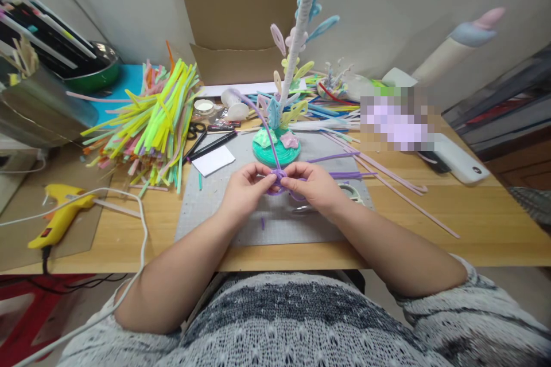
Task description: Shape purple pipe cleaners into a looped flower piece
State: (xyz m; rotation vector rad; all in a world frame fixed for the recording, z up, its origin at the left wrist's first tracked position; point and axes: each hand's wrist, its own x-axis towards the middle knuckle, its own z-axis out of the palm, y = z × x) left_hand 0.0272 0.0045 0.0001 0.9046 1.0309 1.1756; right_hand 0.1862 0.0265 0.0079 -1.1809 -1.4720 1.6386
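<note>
Between my two hands is a purple pipe cleaner (279, 174) bent into small loops, with one long end rising up and to the left. My left hand (248, 186) pinches its left side between thumb and fingers. From the right, my right hand (313, 184) pinches the same looped part. Just behind stands a pipe-cleaner flower stand with a green round base (275, 152) and a tall white wrapped stem (297, 40) bearing pastel loops. Scissors with pale handles (352, 192) lie partly hidden under my right hand. More purple pipe cleaners (350, 175) lie to its right.
A grey cutting mat (206, 212) covers the table's middle. At left are a yellow glue gun (60, 212) with its white cable and a big pile of pipe cleaners (150, 120). Pink pipe cleaners (400, 175) and a white device (460, 160) lie at right.
</note>
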